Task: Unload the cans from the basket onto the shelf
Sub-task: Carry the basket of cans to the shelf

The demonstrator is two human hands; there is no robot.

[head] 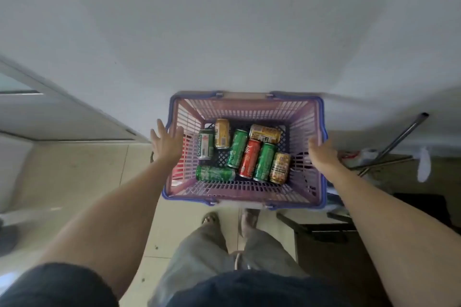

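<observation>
While your left hand [166,143] and right hand [321,153] hover spread and empty beside the basket [245,104], no cans [249,158] are unloaded; grasp one next.

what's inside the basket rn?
The basket holds eight cans lying on their sides: four green, one red can, three gold. Anything beneath the cans is hidden. Both hands are outside, empty.

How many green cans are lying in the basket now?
4. One labelled Tsingtao by the left wall, one along the near wall, and two, and, flanking the red can. All lie in one layer, so none seems hidden.
</observation>
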